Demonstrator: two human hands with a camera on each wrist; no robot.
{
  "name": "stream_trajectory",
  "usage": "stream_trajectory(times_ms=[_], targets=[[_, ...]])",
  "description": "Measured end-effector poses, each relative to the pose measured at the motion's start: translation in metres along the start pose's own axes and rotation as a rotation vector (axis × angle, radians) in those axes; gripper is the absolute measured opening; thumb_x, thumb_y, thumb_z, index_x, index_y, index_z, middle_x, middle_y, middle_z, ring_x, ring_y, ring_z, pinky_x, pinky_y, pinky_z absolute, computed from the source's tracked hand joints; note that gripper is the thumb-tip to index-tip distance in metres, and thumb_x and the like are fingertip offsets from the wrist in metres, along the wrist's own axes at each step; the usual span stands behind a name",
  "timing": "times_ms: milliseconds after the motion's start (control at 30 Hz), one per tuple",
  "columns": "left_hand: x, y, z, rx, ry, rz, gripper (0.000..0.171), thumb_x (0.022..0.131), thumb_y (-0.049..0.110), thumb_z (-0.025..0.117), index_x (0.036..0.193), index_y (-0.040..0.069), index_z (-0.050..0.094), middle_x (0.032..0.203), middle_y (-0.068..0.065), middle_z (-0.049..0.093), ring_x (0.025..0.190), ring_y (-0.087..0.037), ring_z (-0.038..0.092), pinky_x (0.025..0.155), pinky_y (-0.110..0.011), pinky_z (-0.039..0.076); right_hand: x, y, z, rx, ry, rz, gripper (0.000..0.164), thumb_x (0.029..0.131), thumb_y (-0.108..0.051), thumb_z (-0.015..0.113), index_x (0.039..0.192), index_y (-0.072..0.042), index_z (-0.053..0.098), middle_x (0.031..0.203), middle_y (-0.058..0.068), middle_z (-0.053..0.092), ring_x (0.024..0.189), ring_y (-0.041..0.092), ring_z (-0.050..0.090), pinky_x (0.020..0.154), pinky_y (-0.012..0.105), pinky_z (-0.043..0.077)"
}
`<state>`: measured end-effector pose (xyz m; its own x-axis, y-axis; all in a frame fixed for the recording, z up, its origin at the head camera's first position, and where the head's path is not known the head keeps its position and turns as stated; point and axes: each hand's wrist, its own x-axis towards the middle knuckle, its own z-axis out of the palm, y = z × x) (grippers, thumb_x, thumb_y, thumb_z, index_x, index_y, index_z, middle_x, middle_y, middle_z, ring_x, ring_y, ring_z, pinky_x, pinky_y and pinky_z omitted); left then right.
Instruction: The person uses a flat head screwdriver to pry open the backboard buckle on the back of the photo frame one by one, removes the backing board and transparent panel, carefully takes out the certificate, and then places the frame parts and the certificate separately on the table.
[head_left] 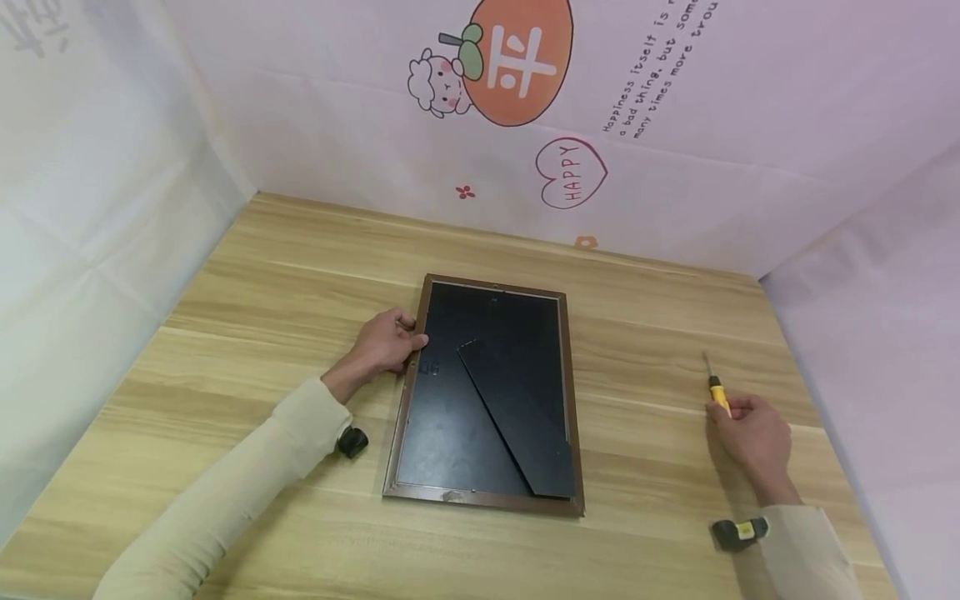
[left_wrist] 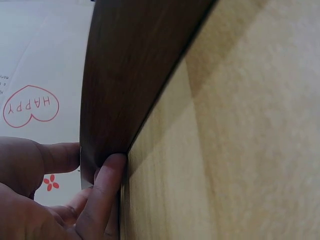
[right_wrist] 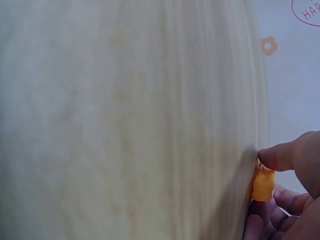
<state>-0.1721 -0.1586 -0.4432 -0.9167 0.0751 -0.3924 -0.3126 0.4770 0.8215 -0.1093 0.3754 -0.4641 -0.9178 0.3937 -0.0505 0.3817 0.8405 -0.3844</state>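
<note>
A picture frame (head_left: pixel 573 408) with a brown border lies face down on the table, its black back panel (head_left: pixel 521 321) and slanting easel leg (head_left: pixel 521 421) uppermost. My left hand (head_left: pixel 384 340) grips its left edge, thumb over the border. In the left wrist view, fingers (left_wrist: pixel 102 195) press the frame's dark side (left_wrist: pixel 132 60) close to the tabletop. Off to the right, my right hand (head_left: pixel 756 435) holds a small screwdriver (head_left: pixel 719 395) by its yellow handle, the metal tip pointing away from me. Only the handle (right_wrist: pixel 263 186) shows in the right wrist view.
The wooden table (head_left: pixel 285 275) has pale fabric walls at the back (head_left: pixel 337 125) and both sides. Printed cartoons and lettering cover the back wall. A dark wrist device (head_left: pixel 352 442) sits at the left cuff, another (head_left: pixel 735 534) at the right.
</note>
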Motion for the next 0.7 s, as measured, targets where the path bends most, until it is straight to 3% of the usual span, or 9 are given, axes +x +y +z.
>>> stream_trajectory(times_ms=[267,467,533,600,700], targets=[[0.002,0.001,-0.005,-0.006,-0.056,-0.006,0.044,0.098,0.022,0.062,0.134,0.001,0.047,0.117,-0.019,0.061,0.093,-0.026,0.068,0.070,-0.032,0.061,-0.007,-0.001,0.000,0.014,0.024,-0.030,0.046,0.094,-0.039,0.062,0.110,0.004,0.062,0.095,0.021,0.069,0.071,0.020,0.059,0.061,0.029,0.038],[0.010,0.005,-0.010,-0.015,-0.097,-0.044,0.047,0.099,0.024,0.059,0.136,-0.001,0.045,0.125,-0.022,0.059,0.098,-0.031,0.068,0.073,-0.033,0.062,-0.017,-0.006,-0.007,0.091,0.091,0.061,0.050,0.096,-0.037,0.057,0.128,0.002,0.057,0.119,0.026,0.064,0.096,0.037,0.062,0.069,0.035,0.038],[0.014,0.008,-0.012,-0.021,-0.088,-0.043,0.047,0.100,0.023,0.059,0.137,-0.003,0.045,0.125,-0.022,0.058,0.099,-0.032,0.068,0.074,-0.032,0.062,-0.022,-0.012,-0.008,0.139,0.148,0.061,0.048,0.096,-0.034,0.058,0.130,-0.001,0.057,0.121,0.025,0.064,0.094,0.030,0.061,0.071,0.033,0.038],[0.020,0.010,-0.015,-0.033,-0.063,-0.038,0.045,0.100,0.021,0.058,0.136,-0.004,0.046,0.126,-0.023,0.057,0.101,-0.032,0.066,0.075,-0.031,0.061,-0.027,-0.020,-0.008,0.179,0.191,0.011,0.044,0.095,-0.031,0.061,0.128,-0.002,0.059,0.118,0.021,0.065,0.086,0.013,0.059,0.071,0.025,0.041],[0.029,0.013,-0.019,-0.062,-0.015,-0.015,0.043,0.100,0.017,0.058,0.135,-0.005,0.047,0.131,-0.023,0.055,0.110,-0.034,0.063,0.080,-0.033,0.061,-0.034,-0.038,-0.004,0.260,0.178,-0.098,0.039,0.095,-0.027,0.066,0.123,-0.002,0.061,0.113,0.018,0.067,0.076,-0.009,0.051,0.064,0.011,0.044]])
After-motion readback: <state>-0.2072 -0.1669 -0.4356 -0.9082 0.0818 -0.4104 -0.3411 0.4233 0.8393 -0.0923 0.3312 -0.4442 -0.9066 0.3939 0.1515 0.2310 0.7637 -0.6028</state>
